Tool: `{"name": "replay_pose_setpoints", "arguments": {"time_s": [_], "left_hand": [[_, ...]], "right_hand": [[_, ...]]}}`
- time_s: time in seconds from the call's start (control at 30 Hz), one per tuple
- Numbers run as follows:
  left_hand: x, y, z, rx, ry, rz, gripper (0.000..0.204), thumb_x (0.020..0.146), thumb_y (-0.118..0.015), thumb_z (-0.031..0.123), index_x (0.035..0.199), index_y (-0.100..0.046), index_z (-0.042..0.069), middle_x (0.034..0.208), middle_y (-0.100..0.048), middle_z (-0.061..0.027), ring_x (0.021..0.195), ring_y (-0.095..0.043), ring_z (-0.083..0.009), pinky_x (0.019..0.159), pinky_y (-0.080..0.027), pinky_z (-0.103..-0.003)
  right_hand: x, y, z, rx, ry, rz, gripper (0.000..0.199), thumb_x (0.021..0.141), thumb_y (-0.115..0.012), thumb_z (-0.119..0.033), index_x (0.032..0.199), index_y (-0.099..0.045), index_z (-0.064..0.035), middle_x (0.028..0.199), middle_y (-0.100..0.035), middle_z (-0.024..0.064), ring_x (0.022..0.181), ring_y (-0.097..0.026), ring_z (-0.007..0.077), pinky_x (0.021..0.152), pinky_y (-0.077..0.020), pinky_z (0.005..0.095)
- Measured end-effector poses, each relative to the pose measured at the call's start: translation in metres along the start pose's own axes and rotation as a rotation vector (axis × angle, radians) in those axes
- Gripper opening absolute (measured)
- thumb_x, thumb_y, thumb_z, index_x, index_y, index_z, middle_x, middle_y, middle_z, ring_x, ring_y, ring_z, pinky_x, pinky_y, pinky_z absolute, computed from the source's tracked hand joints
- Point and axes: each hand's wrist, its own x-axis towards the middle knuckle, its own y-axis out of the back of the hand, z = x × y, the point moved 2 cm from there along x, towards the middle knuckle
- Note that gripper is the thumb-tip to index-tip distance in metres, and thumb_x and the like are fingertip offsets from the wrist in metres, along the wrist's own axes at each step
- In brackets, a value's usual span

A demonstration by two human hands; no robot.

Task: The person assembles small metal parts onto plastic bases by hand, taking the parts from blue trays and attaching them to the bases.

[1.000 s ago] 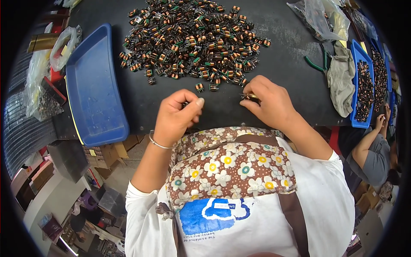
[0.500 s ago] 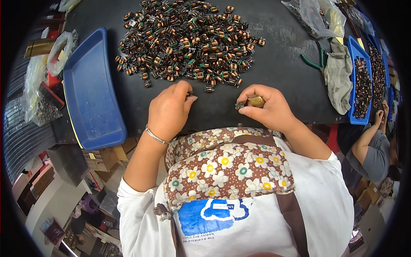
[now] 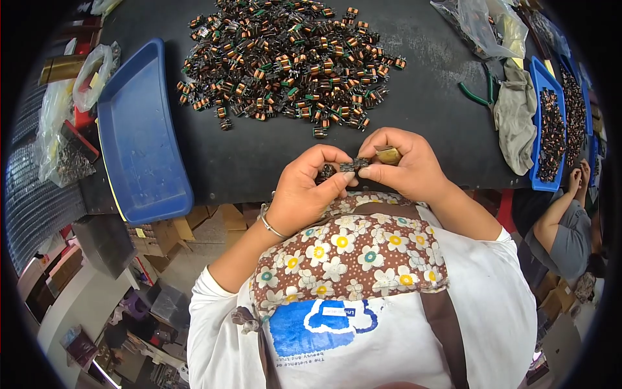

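My left hand [image 3: 310, 188] and my right hand [image 3: 403, 163] meet over the near edge of the black table [image 3: 427, 84]. Between their fingertips they pinch a small dark coil part [image 3: 353, 166]. The left hand also cups another small dark part in its palm. In the right hand sits a small brass-coloured piece [image 3: 388, 155], tucked behind the fingers. A large heap of small copper-wound coil parts [image 3: 285, 58] lies on the table just beyond both hands.
An empty blue tray [image 3: 139, 129] lies at the table's left edge. At the right are a grey cloth [image 3: 515, 117], green-handled pliers [image 3: 476, 97], blue trays of parts [image 3: 551, 126] and plastic bags [image 3: 483, 23]. Another person's arm [image 3: 557, 217] reaches in at the right.
My hands were apart near the heap; both have drawn back toward me and come together, now sharing one coil part between their fingertips.
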Motion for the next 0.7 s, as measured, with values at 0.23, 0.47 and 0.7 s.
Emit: {"name": "replay_pose_setpoints", "arguments": {"time_s": [0.23,0.47,0.7], "left_hand": [[-0.001,0.005,-0.002,-0.061,-0.001,0.029,0.015,0.087,-0.057,0.005,0.101,-0.051,0.002,0.082,-0.061,-0.0045,0.065,-0.057,-0.0061,0.055,-0.046,-0.019],[-0.001,-0.006,0.013,-0.395,0.161,-0.238,0.011,0.090,-0.054,0.010,0.098,-0.047,0.005,0.083,-0.061,-0.0065,0.070,-0.063,-0.0134,0.054,-0.047,-0.019],[-0.012,-0.009,0.029,-0.429,0.147,-0.273,0.009,0.088,-0.055,0.010,0.094,-0.050,0.005,0.088,-0.061,-0.0096,0.071,-0.062,-0.0147,0.056,-0.049,-0.022]], "right_hand": [[0.002,-0.005,-0.002,-0.039,0.077,0.019,0.017,0.072,-0.068,0.003,0.082,-0.054,-0.0010,0.087,-0.058,0.0056,0.078,-0.054,0.0083,0.069,-0.0442,0.0229],[-0.006,0.006,-0.034,-0.278,0.363,-0.064,0.021,0.068,-0.074,-0.007,0.078,-0.056,-0.0021,0.080,-0.059,0.0076,0.070,-0.058,0.0184,0.062,-0.0451,0.0276],[-0.014,0.012,-0.059,-0.453,0.427,-0.076,0.013,0.074,-0.065,-0.004,0.086,-0.062,-0.0016,0.081,-0.060,0.0093,0.074,-0.060,0.0244,0.065,-0.0480,0.0323]]}}
